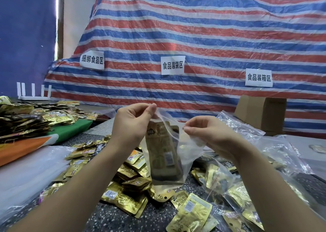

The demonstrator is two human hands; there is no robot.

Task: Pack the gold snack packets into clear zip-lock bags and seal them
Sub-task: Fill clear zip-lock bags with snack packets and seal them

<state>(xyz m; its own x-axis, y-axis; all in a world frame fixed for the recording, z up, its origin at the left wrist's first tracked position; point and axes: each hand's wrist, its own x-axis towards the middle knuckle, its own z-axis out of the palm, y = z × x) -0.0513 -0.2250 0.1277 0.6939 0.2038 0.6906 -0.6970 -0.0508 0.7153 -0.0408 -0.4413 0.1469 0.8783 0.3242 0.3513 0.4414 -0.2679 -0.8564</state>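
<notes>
I hold a clear zip-lock bag [164,163] upright above the table, with gold snack packets inside it. My left hand [131,124] pinches the bag's top left corner between thumb and fingers. My right hand [210,134] pinches the top edge on the right side. The zip strip sags between the two hands. A heap of loose gold snack packets [127,194] lies on the dark speckled table [112,217] right under the bag.
Filled and empty clear bags [250,161] lie at the right. A flat stack of clear bags [33,166] is at the left, behind it a big pile of gold packets [26,119] on green and orange boards. A cardboard box [261,113] stands back right before a striped tarp.
</notes>
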